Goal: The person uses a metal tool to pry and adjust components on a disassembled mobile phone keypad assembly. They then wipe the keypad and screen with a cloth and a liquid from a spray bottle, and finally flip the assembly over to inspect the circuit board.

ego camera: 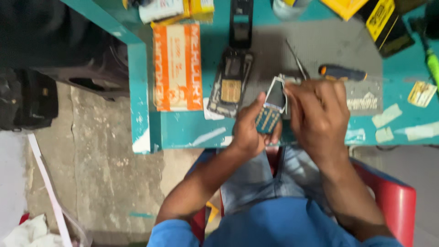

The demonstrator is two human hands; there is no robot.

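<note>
Left hand (250,129) curled round lower end of small phone board (272,106), over teal bench (183,126) edge. Right hand (316,114) fingertips pinch top end. Board long axis runs near-upright, screen end tilted away.

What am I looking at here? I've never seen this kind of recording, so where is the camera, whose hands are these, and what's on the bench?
There is one picture, taken by a camera worn on a person's head and looking straight down. No machine is involved: the two bare hands belong to the wearer, who sits on a red chair at a teal workbench. The left hand holds a small opened phone board with a keypad and screen frame; the right hand touches its upper end. On the bench lie a grey mat, another opened phone body, an orange and white box, tweezers, a screwdriver with an orange and dark handle and bits of tape.
</note>
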